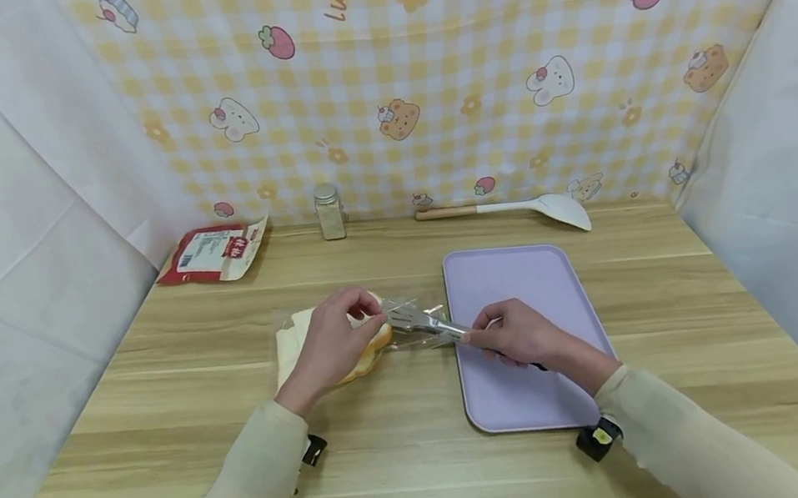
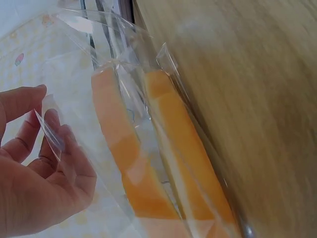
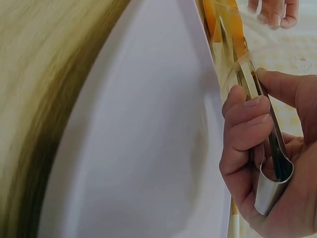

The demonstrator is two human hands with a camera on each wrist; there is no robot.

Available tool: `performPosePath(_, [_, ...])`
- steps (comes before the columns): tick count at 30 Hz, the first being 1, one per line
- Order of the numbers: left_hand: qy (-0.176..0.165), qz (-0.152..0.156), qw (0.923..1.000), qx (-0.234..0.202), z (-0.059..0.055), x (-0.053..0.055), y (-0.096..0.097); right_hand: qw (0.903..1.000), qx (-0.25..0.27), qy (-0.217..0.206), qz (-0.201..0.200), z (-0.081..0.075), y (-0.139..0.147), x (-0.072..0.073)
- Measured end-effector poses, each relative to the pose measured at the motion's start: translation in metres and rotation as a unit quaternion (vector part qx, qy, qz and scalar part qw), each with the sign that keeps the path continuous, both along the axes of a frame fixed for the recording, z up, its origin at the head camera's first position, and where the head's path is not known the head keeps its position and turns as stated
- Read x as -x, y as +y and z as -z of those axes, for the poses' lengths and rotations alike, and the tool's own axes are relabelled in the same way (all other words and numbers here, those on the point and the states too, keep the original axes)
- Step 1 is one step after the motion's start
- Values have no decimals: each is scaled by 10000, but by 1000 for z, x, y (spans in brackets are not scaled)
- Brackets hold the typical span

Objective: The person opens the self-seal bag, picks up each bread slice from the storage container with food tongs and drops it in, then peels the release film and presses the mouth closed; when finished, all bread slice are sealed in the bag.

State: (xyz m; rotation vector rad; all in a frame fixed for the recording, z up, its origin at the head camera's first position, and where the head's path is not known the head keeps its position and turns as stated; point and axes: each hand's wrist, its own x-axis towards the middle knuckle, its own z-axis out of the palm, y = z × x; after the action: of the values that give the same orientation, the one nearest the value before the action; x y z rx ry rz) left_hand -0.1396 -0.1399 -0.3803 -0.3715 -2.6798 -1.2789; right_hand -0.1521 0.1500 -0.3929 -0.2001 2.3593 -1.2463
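Observation:
My left hand (image 1: pixel 334 333) pinches the edge of a clear plastic bag (image 1: pixel 422 338) between thumb and fingers, above sliced bread (image 1: pixel 371 358). The left wrist view shows two bread slices (image 2: pixel 116 134) standing on edge inside the film, a gap between them. My right hand (image 1: pixel 520 334) grips metal tongs (image 1: pixel 447 328), fingers wrapped round both arms. The tongs point left, and their tips overlap the bag's mouth close to the bread. In the right wrist view the bent end of the tongs (image 3: pixel 270 193) lies against the palm.
A lilac tray (image 1: pixel 515 267) lies under my right hand. Behind stand a glass shaker jar (image 1: pixel 329 212) and, along the back, a white spatula (image 1: pixel 515 207) with a wooden handle. A red and white food packet (image 1: pixel 218 253) lies at the back left. Patterned cloth hangs behind the table.

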Motion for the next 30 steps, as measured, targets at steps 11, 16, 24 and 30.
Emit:
performPosePath(11, [25,-110,9999,-101,4,3,0,9999,65,60,-57,0,-6,-2])
performPosePath(16, [76,-122,9998,-125,5,3,-1,10000,59,-66,-34,2,-3,-2])
performPosePath(24, [133,-40,9994,-324,7,3,-1,9998,88,-174,-57,5,-11,-1])
performPosePath(30, [160,71,9983,-559,10,4,-3,9997,128,-141,-154,3,-19,0])
